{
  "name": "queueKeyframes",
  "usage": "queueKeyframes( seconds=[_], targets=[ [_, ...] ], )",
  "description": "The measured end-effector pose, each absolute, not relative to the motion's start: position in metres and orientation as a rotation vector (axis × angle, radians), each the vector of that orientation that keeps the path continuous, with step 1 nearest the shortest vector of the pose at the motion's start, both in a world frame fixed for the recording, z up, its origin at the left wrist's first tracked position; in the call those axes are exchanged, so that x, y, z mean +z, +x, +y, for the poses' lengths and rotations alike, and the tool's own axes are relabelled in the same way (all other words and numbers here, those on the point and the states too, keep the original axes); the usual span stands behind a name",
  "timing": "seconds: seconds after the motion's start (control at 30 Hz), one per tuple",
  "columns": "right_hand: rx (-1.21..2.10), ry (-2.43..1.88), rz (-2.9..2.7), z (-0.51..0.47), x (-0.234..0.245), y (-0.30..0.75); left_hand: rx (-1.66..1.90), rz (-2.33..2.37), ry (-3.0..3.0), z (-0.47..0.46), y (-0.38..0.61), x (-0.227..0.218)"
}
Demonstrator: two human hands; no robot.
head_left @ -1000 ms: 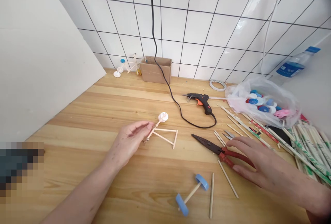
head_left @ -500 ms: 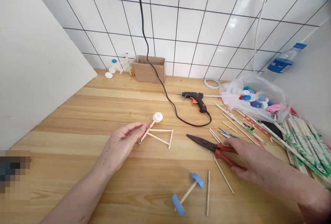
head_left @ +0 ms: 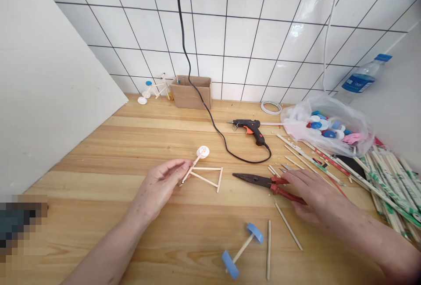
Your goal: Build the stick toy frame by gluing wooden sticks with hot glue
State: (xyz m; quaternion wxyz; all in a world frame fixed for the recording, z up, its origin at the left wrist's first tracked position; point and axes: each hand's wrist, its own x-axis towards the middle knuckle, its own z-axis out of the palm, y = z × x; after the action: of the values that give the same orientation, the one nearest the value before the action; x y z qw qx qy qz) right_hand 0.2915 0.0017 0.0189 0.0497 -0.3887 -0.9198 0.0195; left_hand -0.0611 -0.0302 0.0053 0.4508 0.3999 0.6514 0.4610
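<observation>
My left hand pinches a small frame of glued wooden sticks with a white bottle-cap wheel at its far end. The frame's open, four-sided part points right, toward the pliers. My right hand is closed around the red handles of long-nose pliers, whose dark jaws point left and look shut on nothing. Nearer to me lie two blue caps joined by a stick axle and a loose stick. Another thin stick lies just below the pliers.
A hot glue gun lies behind the pliers, its black cord running up the wall. Farther back are a cardboard box and a tape roll. At right are a bag of bottle caps, wrapped chopsticks and a bottle.
The pliers in my right hand have moved slightly left and turned closer to level. My left hand keeps its hold on the stick frame. The whole view has shifted a little.
</observation>
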Motion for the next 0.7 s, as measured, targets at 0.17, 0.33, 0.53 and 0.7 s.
queueKeyframes(
  seconds=[0.17, 0.33, 0.53, 0.7],
  targets=[
    [0.055, -1.122, -2.743, 0.003, 0.011, 0.287, 1.114, 1.634, 1.023, -0.030, -0.061, 0.005],
    [0.019, -1.074, -2.756, 0.004, 0.011, 0.284, 1.115, 1.634, 1.016, -0.031, -0.061, 0.005],
    [0.066, -1.006, -2.734, 0.007, 0.013, 0.283, 1.132, 1.631, 1.001, -0.031, -0.060, 0.005],
    [0.112, -1.036, -2.753, 0.005, 0.016, 0.278, 1.126, 1.653, 0.995, -0.030, -0.058, 0.008]
  ],
)
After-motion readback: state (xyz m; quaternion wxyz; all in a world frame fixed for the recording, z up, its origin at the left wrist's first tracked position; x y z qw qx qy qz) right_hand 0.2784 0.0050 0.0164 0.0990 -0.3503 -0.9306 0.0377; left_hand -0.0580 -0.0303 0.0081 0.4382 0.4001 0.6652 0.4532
